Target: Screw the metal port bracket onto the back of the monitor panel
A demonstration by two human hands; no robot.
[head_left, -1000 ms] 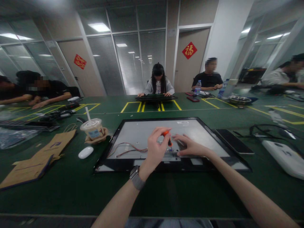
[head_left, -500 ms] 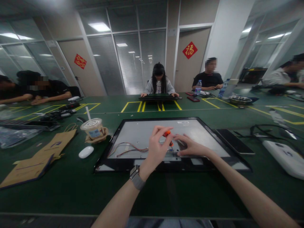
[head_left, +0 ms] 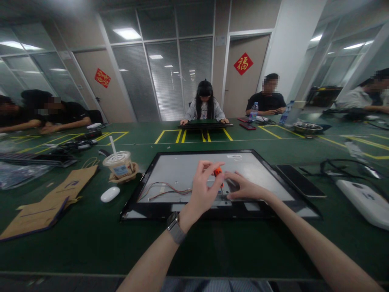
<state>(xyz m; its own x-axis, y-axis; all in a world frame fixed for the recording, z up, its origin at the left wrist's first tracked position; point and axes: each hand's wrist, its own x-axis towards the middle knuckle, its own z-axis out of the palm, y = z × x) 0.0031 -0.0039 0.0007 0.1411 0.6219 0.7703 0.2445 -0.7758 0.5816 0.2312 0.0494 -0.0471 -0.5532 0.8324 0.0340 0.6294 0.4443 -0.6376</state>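
My left hand (head_left: pixel 202 186), a watch on its wrist, grips the orange handle of a small screwdriver (head_left: pixel 218 172) between thumb and fingers. The screwdriver stands nearly upright, its shaft pointing down at a small metal part near the front edge of a flat display panel (head_left: pixel 170 170). Just right of the shaft, my right hand (head_left: pixel 244 187) is curved, thumb and fingers apart, fingertips close beside the screwdriver; whether they touch it I cannot tell. The panel lies flat, grey back up in a black frame. Thin wires (head_left: pixel 167 187) run across its left part.
Left of the panel are a lidded drink cup (head_left: pixel 121 164) with a straw, a white mouse (head_left: pixel 110 194) and a brown paper bag (head_left: pixel 45 202). A black phone (head_left: pixel 299 181) and a white device (head_left: pixel 363 202) lie right. Across the green table sits a person (head_left: pixel 204 105) with another panel.
The screwdriver handle has shifted slightly right and its tilt has lessened, the left hand's fingers turning with it. My right hand stays almost where it was.
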